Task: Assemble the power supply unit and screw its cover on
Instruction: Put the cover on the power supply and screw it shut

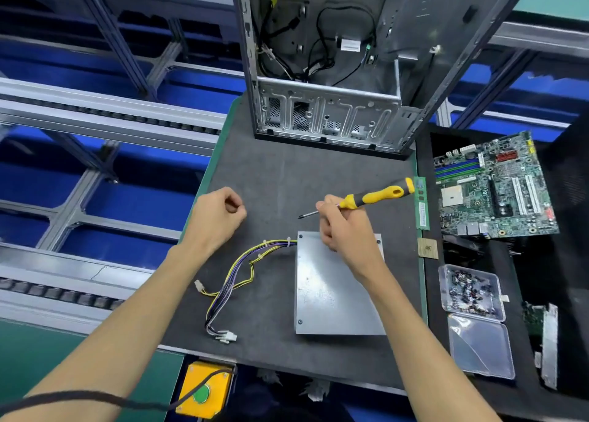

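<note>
The power supply unit [331,291] lies flat on the dark mat, its bare metal cover up, with screws visible at three corners. Its yellow and purple cable bundle [237,275] runs off to the left and ends in white plugs. My right hand [342,227] hovers over the unit's far edge and grips a yellow and black screwdriver [373,196], tip pointing left and clear of the cover. My left hand [218,217] is above the mat to the left, fingers curled into a fist; nothing shows in it.
An open computer case [331,115] stands at the mat's far end. To the right lie a RAM stick [422,203], a motherboard [494,185], a CPU [427,248] and an open plastic box of screws [471,292]. A yellow button box [204,389] sits at the near edge.
</note>
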